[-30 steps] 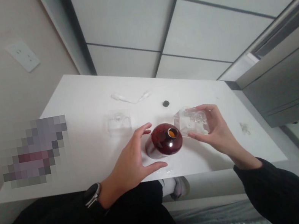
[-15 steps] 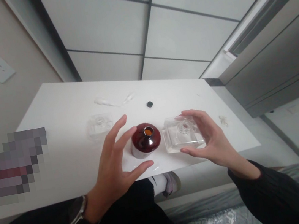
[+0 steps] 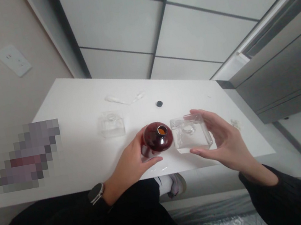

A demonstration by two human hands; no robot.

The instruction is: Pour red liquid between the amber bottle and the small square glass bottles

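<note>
My left hand (image 3: 130,156) is wrapped round a dark reddish-brown glass bottle (image 3: 157,141), fingers behind it and thumb in front. The bottle's narrow neck is uncapped and faces up, tilted slightly right. Just to its right, a clear square glass bottle (image 3: 191,138) is between the thumb and fingers of my right hand (image 3: 226,138). The two bottles are very close; I cannot tell whether they touch. Behind them on the white table (image 3: 78,102) lies a small black cap (image 3: 159,104).
A second clear square glass bottle (image 3: 112,127) stands to the left. Farther back lies a thin whitish, partly transparent item (image 3: 126,101). Small pale bits (image 3: 235,124) rest near the right edge. A pixelated patch (image 3: 30,157) hides something at the left. White panels (image 3: 119,21) rise behind the table.
My left hand has closed round the reddish-brown bottle, having been spread beside it. The clear square bottle in my right hand now looks turned and slightly raised. The view has shifted left.
</note>
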